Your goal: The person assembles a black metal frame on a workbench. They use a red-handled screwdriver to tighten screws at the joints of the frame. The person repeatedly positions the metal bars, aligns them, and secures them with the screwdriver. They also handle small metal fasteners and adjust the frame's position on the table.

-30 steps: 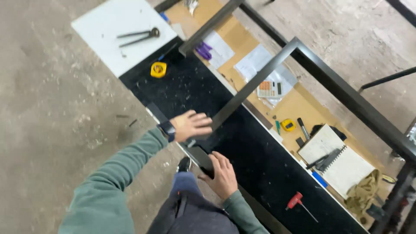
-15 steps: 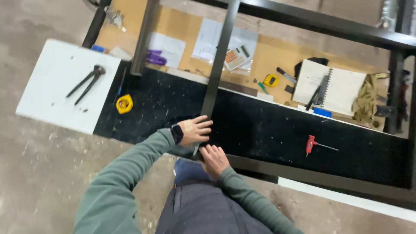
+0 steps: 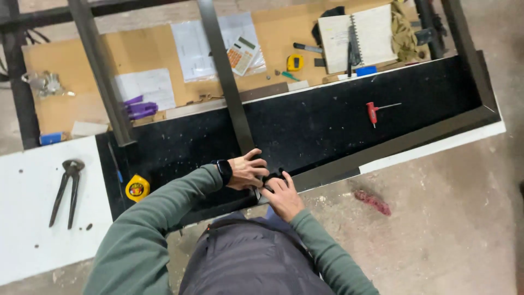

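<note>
A dark metal frame lies over the black tabletop. One cross bar runs from the far side down to the frame's front rail. My left hand, with a black watch on the wrist, is curled over the near end of that bar where it meets the rail. My right hand grips the rail just to the right and touches the left hand. A small dark part sits between the two hands; what it is cannot be told.
Pincers lie on a white board at the left, next to a yellow tape measure. A red T-handle key rests on the black top. Further back are papers, a calculator, a notebook and a purple object.
The view has swung, so the bench now runs across the picture. Both hands stay at the bar and rail joint, and the right hand has closed in against the left.
</note>
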